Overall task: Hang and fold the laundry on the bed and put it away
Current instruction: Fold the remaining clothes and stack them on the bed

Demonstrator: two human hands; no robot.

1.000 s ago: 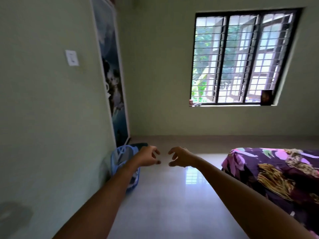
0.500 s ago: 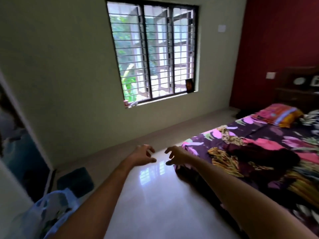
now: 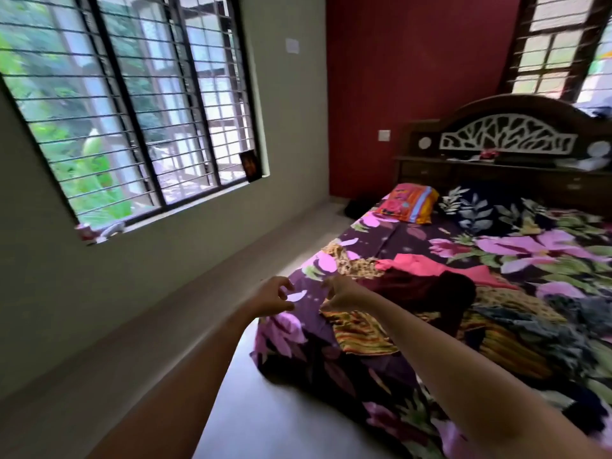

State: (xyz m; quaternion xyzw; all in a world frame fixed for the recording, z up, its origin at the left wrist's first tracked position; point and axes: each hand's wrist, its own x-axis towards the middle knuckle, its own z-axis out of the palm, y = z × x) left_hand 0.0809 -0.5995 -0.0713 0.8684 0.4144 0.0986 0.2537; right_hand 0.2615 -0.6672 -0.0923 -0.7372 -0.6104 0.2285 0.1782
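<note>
- left hand (image 3: pixel 273 295) and right hand (image 3: pixel 342 293) both empty, fingers loosely curled, close but not touching, over the near corner of the bed (image 3: pixel 381 240)
- laundry pile (image 3: pixel 427 289) heaped on the bed just past the right hand
- barred window (image 3: pixel 132 111) on the left, pillow (image 3: pixel 408 202) by the headboard (image 3: pixel 506 137)

Loose laundry (image 3: pixel 440 293) (pink, maroon, striped, grey) lies heaped on the floral-sheeted bed (image 3: pixel 516 246).

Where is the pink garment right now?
In the head view the pink garment lies on the bed, right of centre, just behind the dark maroon garment, with the orange pillow farther back.
</note>
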